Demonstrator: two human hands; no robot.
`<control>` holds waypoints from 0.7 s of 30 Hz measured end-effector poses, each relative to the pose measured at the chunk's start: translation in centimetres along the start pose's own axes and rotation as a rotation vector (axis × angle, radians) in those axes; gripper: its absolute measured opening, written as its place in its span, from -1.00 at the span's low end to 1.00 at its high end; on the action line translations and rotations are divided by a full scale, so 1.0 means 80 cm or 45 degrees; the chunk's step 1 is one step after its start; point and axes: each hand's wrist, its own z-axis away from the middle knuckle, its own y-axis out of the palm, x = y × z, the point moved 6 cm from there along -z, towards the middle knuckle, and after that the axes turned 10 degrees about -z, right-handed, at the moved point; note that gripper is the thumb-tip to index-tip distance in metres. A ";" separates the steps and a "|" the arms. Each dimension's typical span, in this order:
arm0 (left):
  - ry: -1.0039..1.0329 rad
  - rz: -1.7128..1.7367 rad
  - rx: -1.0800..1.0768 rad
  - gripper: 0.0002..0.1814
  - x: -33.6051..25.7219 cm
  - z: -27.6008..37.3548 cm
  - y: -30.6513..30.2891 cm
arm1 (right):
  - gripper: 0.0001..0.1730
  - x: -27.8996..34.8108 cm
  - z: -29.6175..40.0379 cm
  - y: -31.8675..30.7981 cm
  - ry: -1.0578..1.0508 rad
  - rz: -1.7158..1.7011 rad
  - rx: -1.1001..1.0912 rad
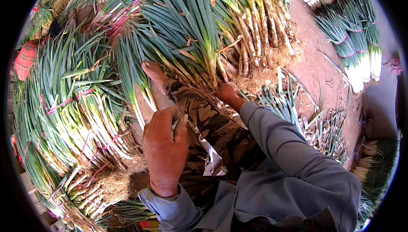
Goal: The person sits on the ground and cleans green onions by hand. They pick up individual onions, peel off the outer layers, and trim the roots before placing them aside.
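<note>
My left hand (165,150) is raised over my lap, its fingers curled and the thumb close to them. A pale scrap shows by the fingertips, but I cannot tell whether it is held. Just beyond that hand lie a few peeled green onions (140,107) with clean white ends. My right hand (226,93) reaches forward and is closed around the root end of a green onion (210,57). Its leaves fan away from me over a large pile of unpeeled green onions (251,31) with brown skins and tangled roots.
Tied, soil-marked bundles of green onions (92,114) are heaped at left. Cleaned, bound bundles (353,41) stand upper right on the bare floor (322,69). Leaf trimmings (328,133) lie right of my camouflage-trousered leg (213,117). A plaid cloth (27,58) shows far left.
</note>
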 end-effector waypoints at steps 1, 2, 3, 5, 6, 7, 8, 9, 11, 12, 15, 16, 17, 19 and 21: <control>-0.014 0.006 0.004 -0.83 0.002 0.001 -0.001 | -0.23 0.006 0.006 0.002 0.019 -0.032 -0.006; -0.020 -0.015 0.008 -0.82 0.004 0.002 -0.001 | -0.21 0.013 0.011 0.005 0.038 -0.063 -0.011; -0.011 -0.028 0.020 -0.81 0.002 0.002 0.000 | -0.19 0.010 0.010 0.005 -0.003 -0.081 -0.085; 0.010 -0.049 0.037 -0.79 -0.002 0.001 0.003 | -0.15 -0.002 0.004 0.013 -0.078 -0.115 -0.228; -0.003 -0.065 0.033 -0.78 0.004 0.005 0.002 | -0.11 0.008 0.007 0.017 0.014 -0.074 -0.173; 0.002 -0.072 0.035 -0.78 0.005 0.006 0.002 | -0.11 0.010 0.004 0.016 0.005 -0.052 -0.144; -0.002 -0.079 0.045 -0.77 0.006 0.005 0.002 | -0.12 0.011 0.002 0.013 -0.003 -0.031 -0.115; -0.006 -0.084 0.052 -0.77 0.007 0.005 0.001 | -0.13 0.010 -0.001 0.009 -0.014 -0.007 -0.088; 0.000 -0.087 0.060 -0.77 0.007 0.004 0.003 | -0.25 0.002 -0.007 0.003 0.074 0.005 -0.026; 0.001 -0.089 0.053 -0.77 0.007 0.004 0.002 | -0.28 0.007 -0.007 0.000 0.091 0.039 -0.038; 0.012 -0.048 0.061 -0.76 0.002 0.001 0.000 | -0.43 0.006 0.011 -0.019 0.114 -0.078 -0.111; 0.020 -0.025 0.065 -0.76 -0.002 0.000 0.000 | -0.45 0.003 0.019 -0.030 0.071 -0.130 -0.128; 0.036 -0.041 0.058 -0.76 -0.005 0.000 -0.001 | -0.46 -0.002 0.029 -0.041 0.030 -0.184 -0.147; 0.097 -0.057 0.040 -0.76 -0.016 -0.003 0.004 | -0.52 -0.015 0.055 -0.074 -0.127 -0.374 -0.371; 0.092 -0.040 0.043 -0.77 -0.022 -0.006 0.011 | -0.54 -0.033 0.078 -0.111 -0.092 -0.680 -0.417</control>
